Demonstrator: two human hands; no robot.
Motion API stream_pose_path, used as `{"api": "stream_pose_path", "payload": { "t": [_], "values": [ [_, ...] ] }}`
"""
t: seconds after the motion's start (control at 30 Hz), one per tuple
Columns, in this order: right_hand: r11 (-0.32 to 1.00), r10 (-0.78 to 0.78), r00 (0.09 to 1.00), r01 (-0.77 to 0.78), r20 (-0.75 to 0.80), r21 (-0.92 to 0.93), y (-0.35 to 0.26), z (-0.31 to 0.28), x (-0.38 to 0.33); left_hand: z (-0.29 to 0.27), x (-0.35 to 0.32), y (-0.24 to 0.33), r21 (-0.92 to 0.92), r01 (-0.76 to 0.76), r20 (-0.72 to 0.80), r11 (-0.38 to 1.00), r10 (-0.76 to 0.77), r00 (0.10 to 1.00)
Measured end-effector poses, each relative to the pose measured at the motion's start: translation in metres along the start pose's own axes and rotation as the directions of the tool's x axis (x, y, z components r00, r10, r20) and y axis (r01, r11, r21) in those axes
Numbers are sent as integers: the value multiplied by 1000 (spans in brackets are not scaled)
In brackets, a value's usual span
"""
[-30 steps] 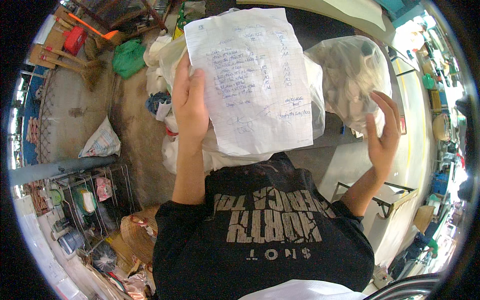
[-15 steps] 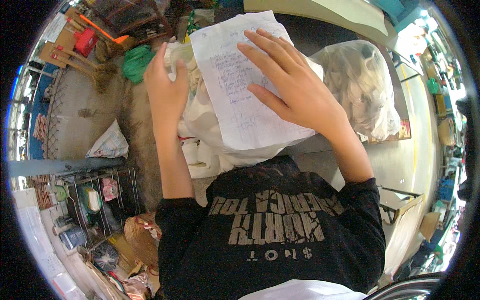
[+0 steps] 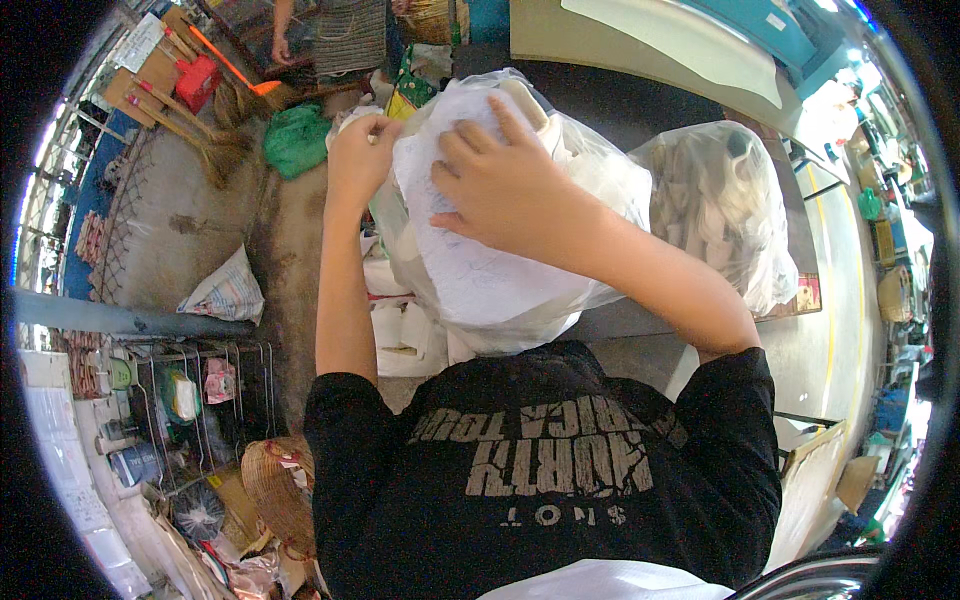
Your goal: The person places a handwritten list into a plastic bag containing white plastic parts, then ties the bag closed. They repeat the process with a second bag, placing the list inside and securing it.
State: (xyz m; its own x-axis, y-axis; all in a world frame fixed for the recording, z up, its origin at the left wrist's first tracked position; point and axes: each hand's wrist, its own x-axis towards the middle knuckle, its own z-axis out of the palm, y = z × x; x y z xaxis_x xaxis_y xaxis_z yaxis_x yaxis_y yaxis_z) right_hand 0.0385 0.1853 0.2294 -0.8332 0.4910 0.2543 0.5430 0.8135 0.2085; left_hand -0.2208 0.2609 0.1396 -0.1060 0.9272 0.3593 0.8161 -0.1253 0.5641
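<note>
A white sheet of paper with handwriting (image 3: 470,275) lies over a full clear plastic bag (image 3: 605,165) of pale items. Across the sheet's upper part rests my right hand (image 3: 515,190), its fingers apart and a little bent, hiding much of the writing. At the sheet's upper left edge, my left hand (image 3: 360,160) is closed in a pinch by the bag's side. Whatever sits between its thumb and finger is too small to make out. Below the bag's left side are white folded items (image 3: 405,330).
A second clear bag of pale items (image 3: 715,220) stands to the right. Far left are a green plastic bag (image 3: 295,140), brooms (image 3: 215,150) and a red dustpan (image 3: 197,80). A wire rack (image 3: 205,400) is at lower left. Another person's hand (image 3: 282,45) shows at the top.
My left hand has gone from spread fingers to a pinch. My right hand has moved left across the paper, and the sheet now sags over the bag. Another person's arm has appeared at the top.
</note>
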Motion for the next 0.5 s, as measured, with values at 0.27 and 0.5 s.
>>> {"api": "stream_pose_path", "payload": {
  "t": [0.27, 0.5],
  "values": [
    [995, -82, 991, 86, -101, 43, -4, 42, 15, -1, -5, 29, -357, 67, 30, 932, -60, 998],
    [992, -75, 988, 88, -139, 91, -3, 10, -35, -35, -30, 90, -401, -105, -10, 910, 110, 994]
  ]
}}
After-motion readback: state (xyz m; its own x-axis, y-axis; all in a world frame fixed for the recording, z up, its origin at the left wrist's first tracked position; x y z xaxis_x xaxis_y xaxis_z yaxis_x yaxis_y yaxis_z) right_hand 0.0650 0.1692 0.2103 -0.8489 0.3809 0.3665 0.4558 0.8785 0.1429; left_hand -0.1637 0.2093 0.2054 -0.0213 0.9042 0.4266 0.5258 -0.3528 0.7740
